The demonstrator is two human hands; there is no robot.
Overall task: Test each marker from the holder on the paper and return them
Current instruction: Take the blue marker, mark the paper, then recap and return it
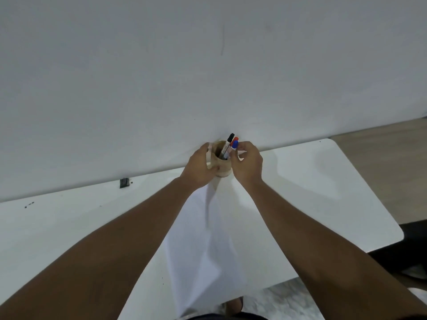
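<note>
A round wooden holder stands at the far edge of the white table, against the wall. Three markers lean in it: a black-capped marker, a red-capped marker and a blue-capped marker. My left hand wraps around the holder's left side. My right hand is at the holder's right, its fingertips pinching the blue-capped marker near its cap. A white sheet of paper lies on the table between my forearms, reaching from the holder toward me.
The white table ends at a rounded corner on the right, with wooden floor beyond. A small dark object sits at the wall to the left. The white wall rises directly behind the holder.
</note>
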